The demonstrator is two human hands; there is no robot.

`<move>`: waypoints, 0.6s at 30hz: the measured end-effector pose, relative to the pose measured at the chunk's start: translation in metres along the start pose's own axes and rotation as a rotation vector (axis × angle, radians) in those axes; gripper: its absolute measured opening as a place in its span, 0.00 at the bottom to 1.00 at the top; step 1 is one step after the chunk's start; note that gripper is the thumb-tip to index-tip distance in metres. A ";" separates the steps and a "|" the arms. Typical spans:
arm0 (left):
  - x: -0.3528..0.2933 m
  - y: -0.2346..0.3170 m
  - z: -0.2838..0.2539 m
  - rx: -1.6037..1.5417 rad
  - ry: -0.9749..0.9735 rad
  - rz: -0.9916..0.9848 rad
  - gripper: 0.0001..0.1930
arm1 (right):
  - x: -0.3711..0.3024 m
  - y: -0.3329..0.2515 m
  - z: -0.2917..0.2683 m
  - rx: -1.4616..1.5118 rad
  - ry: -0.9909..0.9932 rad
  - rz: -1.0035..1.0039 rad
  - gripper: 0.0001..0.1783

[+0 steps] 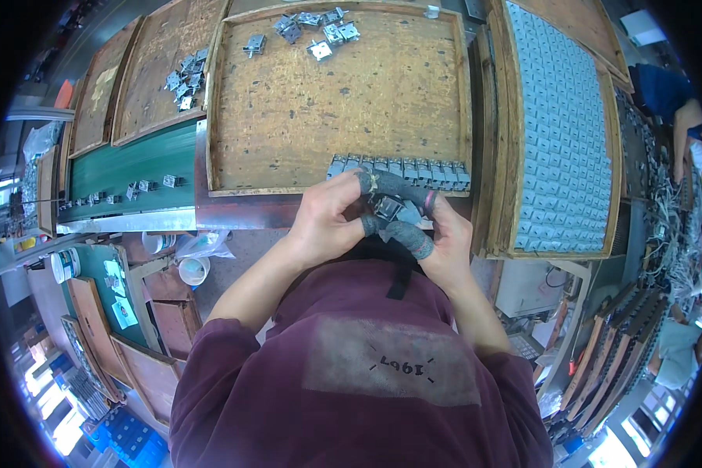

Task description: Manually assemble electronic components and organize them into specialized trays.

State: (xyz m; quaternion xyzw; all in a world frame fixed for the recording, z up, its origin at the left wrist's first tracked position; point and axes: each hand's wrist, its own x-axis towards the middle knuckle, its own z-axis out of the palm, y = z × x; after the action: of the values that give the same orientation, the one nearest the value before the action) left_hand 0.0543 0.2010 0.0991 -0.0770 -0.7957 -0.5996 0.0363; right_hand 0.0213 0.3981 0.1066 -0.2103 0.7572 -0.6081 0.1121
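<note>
In front of my chest, just past the near rim of a wooden tray (327, 109), both hands close around a small silver metal bracket-like part (388, 207). My left hand (320, 221) pinches it from the left, and my right hand (443, 234) grips it from the right. Grey knitted covers wrap several fingertips and hide much of the part. Something pale (415, 214) shows beside it under the right fingers; I cannot make out what it is. A tight row of similar metal parts (429, 173) lines the tray's near right edge. Loose ones (320, 50) lie at its far side.
A green conveyor belt (125, 187) on the left carries several metal parts (143, 187). Beyond it, another wooden tray (152, 74) holds a small heap. To the right, a wooden tray (515, 125) is packed with rows of pale parts (561, 132). Another person's arm (685, 132) shows far right.
</note>
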 end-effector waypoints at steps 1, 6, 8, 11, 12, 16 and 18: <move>0.000 -0.001 0.000 -0.110 0.004 -0.003 0.21 | 0.000 0.006 0.000 0.030 0.003 -0.079 0.24; 0.003 0.006 0.000 -0.621 0.047 -0.350 0.18 | -0.006 0.018 -0.007 0.017 -0.003 -0.108 0.22; 0.002 0.005 -0.001 -0.654 0.077 -0.377 0.18 | -0.007 0.015 -0.009 0.015 -0.020 -0.050 0.22; 0.001 0.006 -0.003 -0.714 0.016 -0.461 0.18 | -0.006 0.012 -0.013 -0.051 -0.074 0.024 0.19; 0.000 0.006 -0.003 -0.688 0.002 -0.464 0.17 | -0.004 0.014 -0.014 -0.189 -0.107 0.008 0.19; -0.002 0.008 -0.004 -0.689 -0.038 -0.518 0.18 | 0.004 0.006 -0.017 -0.431 -0.146 -0.112 0.18; -0.004 0.004 -0.004 -0.677 -0.061 -0.472 0.20 | 0.008 -0.002 -0.021 -0.452 -0.171 -0.110 0.17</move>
State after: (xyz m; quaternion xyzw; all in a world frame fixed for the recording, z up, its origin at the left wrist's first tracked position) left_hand 0.0592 0.1977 0.1034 0.0825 -0.5501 -0.8168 -0.1531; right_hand 0.0061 0.4124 0.1140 -0.3219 0.8492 -0.4083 0.0925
